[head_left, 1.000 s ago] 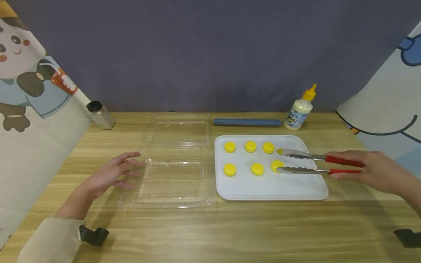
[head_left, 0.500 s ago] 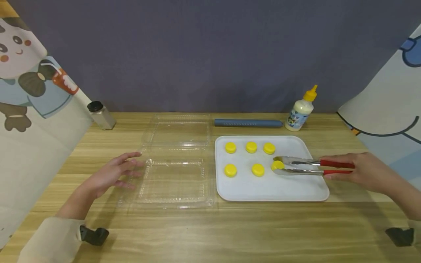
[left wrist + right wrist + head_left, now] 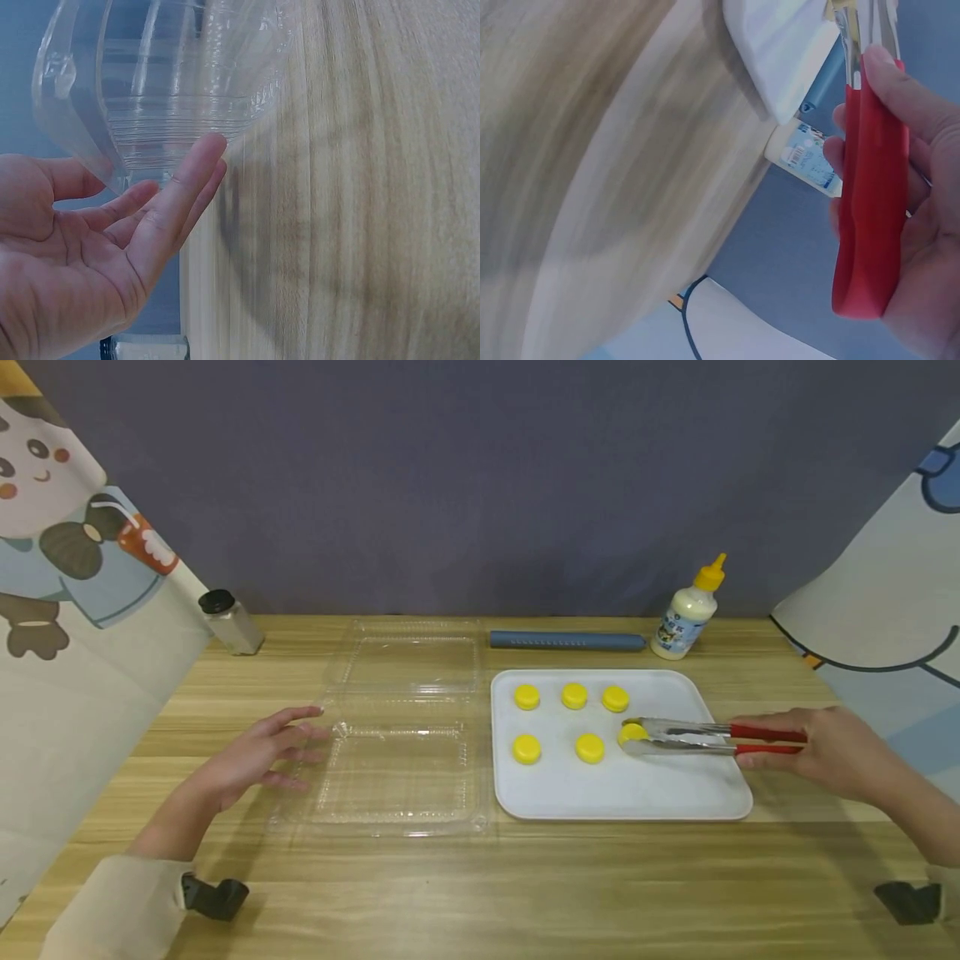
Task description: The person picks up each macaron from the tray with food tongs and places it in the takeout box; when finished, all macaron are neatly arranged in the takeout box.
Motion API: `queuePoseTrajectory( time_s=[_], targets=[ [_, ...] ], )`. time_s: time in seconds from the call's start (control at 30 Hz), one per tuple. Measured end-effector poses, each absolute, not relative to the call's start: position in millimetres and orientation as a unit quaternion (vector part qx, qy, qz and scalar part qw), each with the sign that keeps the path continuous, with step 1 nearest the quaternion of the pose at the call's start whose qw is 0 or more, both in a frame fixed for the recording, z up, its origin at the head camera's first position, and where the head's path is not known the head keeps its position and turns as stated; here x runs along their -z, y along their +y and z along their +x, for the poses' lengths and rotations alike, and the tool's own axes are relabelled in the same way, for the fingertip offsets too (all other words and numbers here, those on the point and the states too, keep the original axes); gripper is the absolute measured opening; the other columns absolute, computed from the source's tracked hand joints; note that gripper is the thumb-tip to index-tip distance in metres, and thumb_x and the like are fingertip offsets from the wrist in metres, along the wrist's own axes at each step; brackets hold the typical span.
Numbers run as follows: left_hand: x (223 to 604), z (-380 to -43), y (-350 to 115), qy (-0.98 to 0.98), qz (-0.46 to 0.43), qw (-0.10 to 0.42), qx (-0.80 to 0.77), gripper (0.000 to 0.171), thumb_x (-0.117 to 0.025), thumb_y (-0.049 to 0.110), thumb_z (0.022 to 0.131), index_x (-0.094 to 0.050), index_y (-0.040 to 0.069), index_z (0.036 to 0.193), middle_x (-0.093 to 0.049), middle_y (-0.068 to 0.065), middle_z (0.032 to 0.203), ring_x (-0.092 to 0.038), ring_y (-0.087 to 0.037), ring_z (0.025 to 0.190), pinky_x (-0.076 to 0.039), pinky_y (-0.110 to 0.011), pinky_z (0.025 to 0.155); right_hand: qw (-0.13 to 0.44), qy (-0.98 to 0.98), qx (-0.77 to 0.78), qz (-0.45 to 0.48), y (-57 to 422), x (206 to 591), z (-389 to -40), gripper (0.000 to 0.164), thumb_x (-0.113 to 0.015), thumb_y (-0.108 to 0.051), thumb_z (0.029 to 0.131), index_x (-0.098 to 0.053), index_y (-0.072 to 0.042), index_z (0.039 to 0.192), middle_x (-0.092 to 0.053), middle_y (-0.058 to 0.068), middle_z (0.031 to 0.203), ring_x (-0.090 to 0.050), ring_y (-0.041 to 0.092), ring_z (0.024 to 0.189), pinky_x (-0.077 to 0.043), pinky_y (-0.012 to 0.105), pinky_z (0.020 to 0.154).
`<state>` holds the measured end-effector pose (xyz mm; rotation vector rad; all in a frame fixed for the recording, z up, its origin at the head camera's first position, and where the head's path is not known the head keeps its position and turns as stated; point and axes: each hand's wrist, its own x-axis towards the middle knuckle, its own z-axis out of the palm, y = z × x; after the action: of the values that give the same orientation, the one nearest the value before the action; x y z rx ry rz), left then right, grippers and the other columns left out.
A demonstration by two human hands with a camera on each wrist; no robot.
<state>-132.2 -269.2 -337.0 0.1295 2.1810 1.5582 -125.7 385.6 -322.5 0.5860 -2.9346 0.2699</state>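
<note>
My right hand (image 3: 832,745) grips the red handles of metal tongs (image 3: 690,747), whose tips lie either side of a round yellow macaron (image 3: 632,734) on the white tray (image 3: 615,797). Whether the tips press it cannot be told. Several more yellow macarons (image 3: 589,748) lie in two rows on the tray. In the right wrist view, fingers and thumb wrap the red handle (image 3: 874,202). My left hand (image 3: 258,756) is at the left side of a clear plastic clamshell box (image 3: 397,768), its lid lying back. The left wrist view shows the fingers relaxed by the box's wall (image 3: 165,127).
A blue-grey stick-like object (image 3: 567,640) lies behind the tray. To its right stands a bottle with a yellow nozzle (image 3: 679,618). A black-capped jar (image 3: 231,623) stands at the back left. A dark panel (image 3: 480,493) closes off the back of the table.
The tongs have moved slightly left and their tips have drawn closer together around the right macaron of the front row. My left hand has stayed in place.
</note>
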Motion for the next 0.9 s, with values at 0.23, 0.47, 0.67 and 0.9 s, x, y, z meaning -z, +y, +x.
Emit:
queuePoseTrajectory(
  time_s=[0.23,0.47,0.67,0.9],
  targets=[
    [337.1,-131.6,-269.6,0.792,0.047,0.226,-0.564,0.062,-0.037,0.027,0.112,-0.011,-0.003,0.160,-0.030,-0.036,0.156,-0.046,-0.051,0.134,-0.061,-0.046,0.084,0.108,-0.963,-0.084,0.232,380.5,307.9,-129.8,0.051,-0.093,-0.024,0.067,-0.078,-0.005,0.112,-0.077,0.015,0.090,-0.038,-0.003,0.051,-0.031,0.023,0.045],
    [336.7,-131.1,-269.0,0.793,0.047,0.226,-0.563,0.061,-0.037,0.027,0.112,-0.011,-0.003,0.160,-0.030,-0.036,0.156,-0.046,-0.051,0.134,-0.061,-0.046,0.084,0.138,-0.956,-0.063,0.252,352.6,279.2,-134.8,0.051,-0.094,-0.018,0.066,-0.078,-0.003,0.113,-0.076,0.016,0.090,-0.036,-0.003,0.049,-0.031,0.023,0.043],
    [336.8,-132.1,-268.8,0.794,0.051,0.223,-0.563,0.061,-0.036,0.026,0.112,-0.011,-0.003,0.160,-0.031,-0.036,0.156,-0.046,-0.051,0.134,-0.061,-0.046,0.083,0.124,-0.958,-0.076,0.247,315.8,254.9,-135.6,0.050,-0.093,-0.029,0.071,-0.079,-0.006,0.114,-0.077,0.012,0.089,-0.033,0.001,0.046,-0.029,0.024,0.042],
    [337.4,-133.2,-269.7,0.793,0.051,0.224,-0.564,0.061,-0.036,0.026,0.112,-0.011,-0.003,0.160,-0.030,-0.035,0.156,-0.046,-0.051,0.134,-0.061,-0.046,0.084,0.090,-0.956,-0.098,0.261,262.9,238.9,-138.8,0.046,-0.090,-0.035,0.077,-0.079,-0.008,0.113,-0.072,-0.003,0.074,-0.040,0.006,0.046,-0.034,0.025,0.042]
  ],
)
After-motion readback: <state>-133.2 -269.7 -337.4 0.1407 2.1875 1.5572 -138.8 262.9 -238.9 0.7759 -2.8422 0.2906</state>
